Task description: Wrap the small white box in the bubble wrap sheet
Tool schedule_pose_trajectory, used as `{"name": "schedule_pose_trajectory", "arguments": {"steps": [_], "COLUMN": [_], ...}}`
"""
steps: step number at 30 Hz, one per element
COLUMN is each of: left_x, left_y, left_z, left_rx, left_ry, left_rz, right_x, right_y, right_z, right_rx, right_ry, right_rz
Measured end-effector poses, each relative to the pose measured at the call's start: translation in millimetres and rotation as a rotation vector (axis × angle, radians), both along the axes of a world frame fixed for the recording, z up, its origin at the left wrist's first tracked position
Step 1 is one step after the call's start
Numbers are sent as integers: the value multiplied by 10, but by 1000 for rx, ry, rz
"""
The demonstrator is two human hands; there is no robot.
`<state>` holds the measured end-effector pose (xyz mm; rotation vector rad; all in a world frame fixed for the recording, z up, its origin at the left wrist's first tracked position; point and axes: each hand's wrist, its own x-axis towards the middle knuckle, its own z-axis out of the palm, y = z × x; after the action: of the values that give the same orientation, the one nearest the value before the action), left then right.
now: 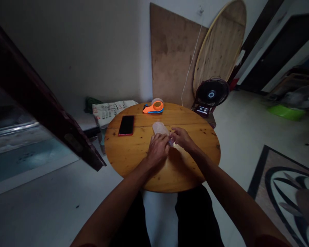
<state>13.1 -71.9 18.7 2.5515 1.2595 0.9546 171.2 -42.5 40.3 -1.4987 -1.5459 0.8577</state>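
Observation:
A pale pinkish, translucent wrapped bundle (160, 128) lies on the round wooden table (128, 156) in front of me. What is inside it cannot be made out. My left hand (158, 145) curls over its near side, fingers bent and pressed against the wrapping. At the bundle's near right end, my right hand (180, 138) pinches a loose, bluish-clear part of the wrap between thumb and fingers. Beyond the bundle, close to the table's far edge, stands an orange and blue tape dispenser (154, 107). Left of my hands rests a phone (126, 125) with a dark screen and red case.
Behind the table, a brown board (172, 51) and a round wooden tabletop (221, 44) lean on the wall. A black fan (212, 92) stands at the far right edge. A printed white sack (110, 111) sits behind left; a dark wooden frame (74, 140) juts in from the left.

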Motion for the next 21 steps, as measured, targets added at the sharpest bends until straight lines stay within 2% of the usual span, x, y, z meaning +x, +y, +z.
{"name": "schedule_pose_trajectory", "arguments": {"steps": [6, 9, 12, 16, 21], "left_x": [-41, -41, -34, -28, -11], "left_y": [46, 92, 139, 175, 176], "left_z": [-36, -76, -109, -107, -51], "left_rx": [-56, -99, -135, -200, -282], "left_ry": [-115, -183, -263, -373, -454], "left_rz": [57, 42, 23, 71, 143], "right_x": [62, 64, 70, 49, -43], "right_y": [-101, -106, -72, -33, -132], "right_z": [142, 140, 85, 32, 121], "right_rx": [-120, -132, -71, 3, 128], "right_ry": [144, 138, 90, -109, -506], "right_rz": [153, 200, 230, 243, 244]}}
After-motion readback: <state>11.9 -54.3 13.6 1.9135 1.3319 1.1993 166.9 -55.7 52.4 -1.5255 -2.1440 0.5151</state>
